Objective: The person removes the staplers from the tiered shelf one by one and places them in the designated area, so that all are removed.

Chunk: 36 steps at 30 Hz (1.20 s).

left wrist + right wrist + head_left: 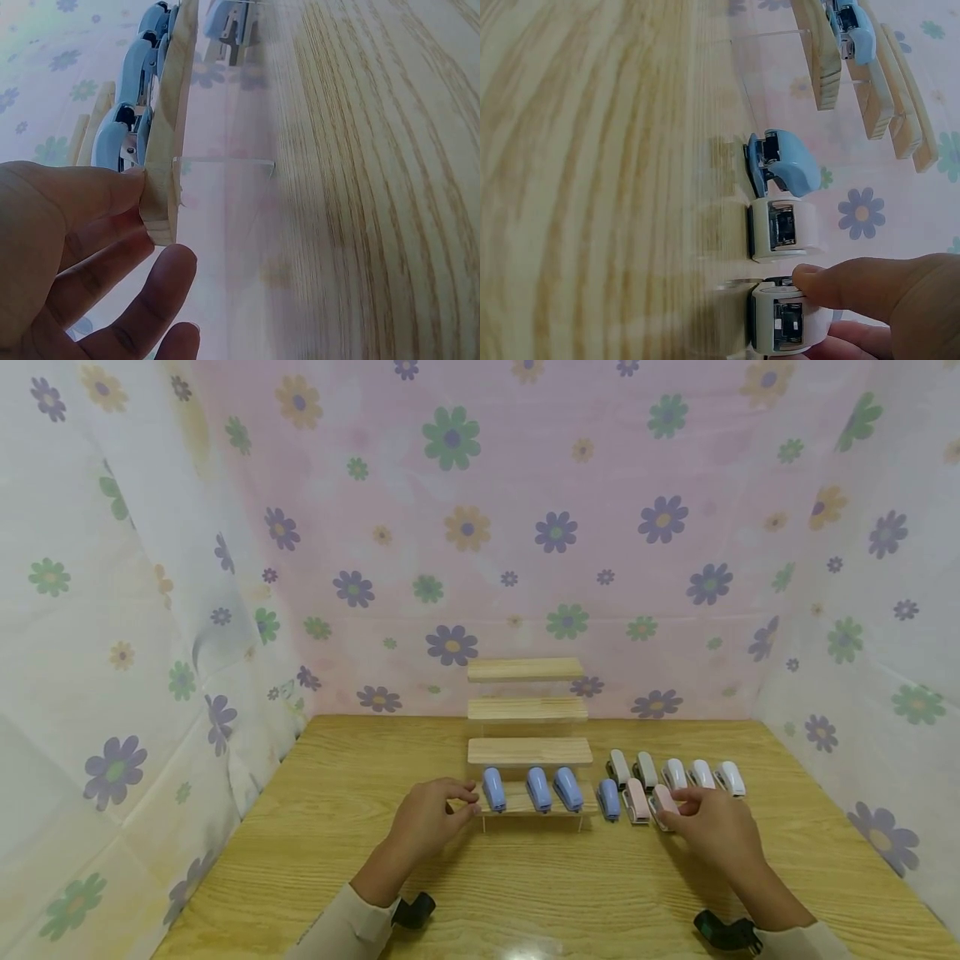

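A tiered wooden shelf [530, 752] stands on the table, with three blue mini staplers [537, 789] along its lowest board. My left hand [431, 817] holds the left end of that board [159, 191] between thumb and fingers, beside the leftmost blue stapler [111, 142]. To the shelf's right, my right hand [712, 827] pinches a pink mini stapler [789, 322], which stands on the table. Another pink stapler [636, 802] is just left of it, followed by a blue stapler [608, 800]. Part of the pinched stapler is covered by my fingers.
Behind the pink staplers stand two grey staplers [643, 770] and three white staplers [701, 774] in a row. The shelf's upper boards [525, 670] bear nothing. Flowered cloth [517, 527] encloses the wooden table [360, 752] at the back and sides.
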Available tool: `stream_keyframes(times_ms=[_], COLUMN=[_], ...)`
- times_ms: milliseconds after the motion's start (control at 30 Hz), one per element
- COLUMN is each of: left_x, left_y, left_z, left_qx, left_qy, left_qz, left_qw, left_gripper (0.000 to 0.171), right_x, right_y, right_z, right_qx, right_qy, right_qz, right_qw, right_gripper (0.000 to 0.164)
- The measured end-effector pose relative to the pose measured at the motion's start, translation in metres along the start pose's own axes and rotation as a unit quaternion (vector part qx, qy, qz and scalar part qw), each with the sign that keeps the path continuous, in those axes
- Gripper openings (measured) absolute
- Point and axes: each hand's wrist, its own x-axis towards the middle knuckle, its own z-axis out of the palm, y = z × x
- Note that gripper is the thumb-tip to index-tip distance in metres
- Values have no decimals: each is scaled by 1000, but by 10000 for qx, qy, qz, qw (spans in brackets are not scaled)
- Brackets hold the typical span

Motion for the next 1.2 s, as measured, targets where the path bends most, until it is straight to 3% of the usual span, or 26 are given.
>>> stream_keyframes(times_ms=[500, 833, 1200], left_x=[0, 1, 0], left_y=[-2, -2, 2], left_z=[-1, 1, -1], left_qx=[218, 218, 255], left_qy=[46, -22, -107], left_qz=[180, 81, 93], left_qw=[9996, 9997, 9996], left_gripper=[18, 18, 19], right_x=[5, 3, 4], right_y=[4, 2, -13], right_z=[4, -1, -10], right_qx=[-10, -168, -262], right_qy=[-51, -214, 121], right_qz=[-119, -37, -354], right_qw=[9999, 9996, 9990], right_gripper=[58, 67, 56])
